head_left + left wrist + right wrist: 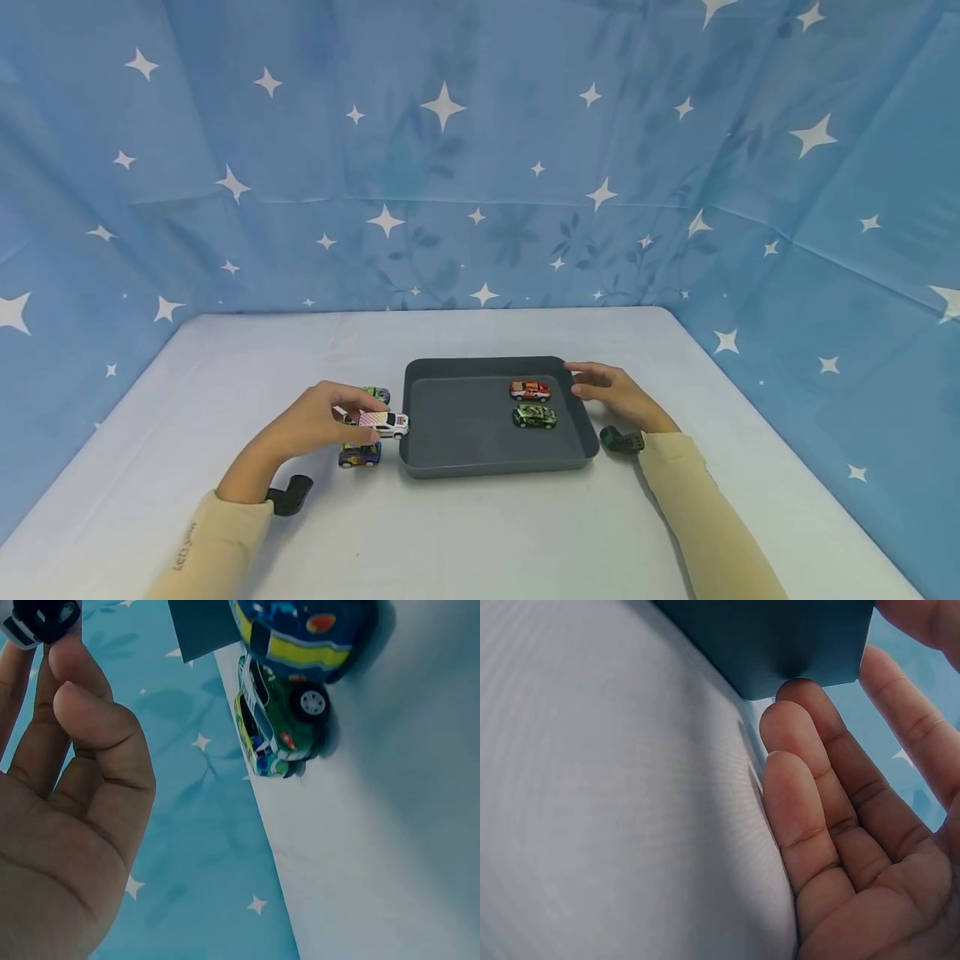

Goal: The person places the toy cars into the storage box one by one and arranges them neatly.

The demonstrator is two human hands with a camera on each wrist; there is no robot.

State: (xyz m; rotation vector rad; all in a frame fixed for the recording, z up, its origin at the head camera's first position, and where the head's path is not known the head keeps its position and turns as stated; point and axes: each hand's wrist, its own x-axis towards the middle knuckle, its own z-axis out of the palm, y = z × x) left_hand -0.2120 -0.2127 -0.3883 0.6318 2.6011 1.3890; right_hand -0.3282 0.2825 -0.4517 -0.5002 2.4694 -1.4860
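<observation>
My left hand (318, 421) pinches a white toy car (386, 424) between thumb and fingertips, over the left rim of a dark grey tray (457, 433). In the left wrist view only part of that car (41, 619) shows above the fingertips. Under and beside this hand a blue and yellow toy car (360, 454) and a green toy car (377, 393) stand on the table. My right hand (618, 396) rests at the tray's right side, its fairly straight fingers (802, 802) against the outer wall. Inside the tray are a red toy car (530, 391) and a green camouflage toy car (535, 416).
The tray lies on a white-covered table (480, 533). A blue curtain (480, 167) with white stars hangs behind and at the sides. Black wrist devices (291, 496) show at both sleeves.
</observation>
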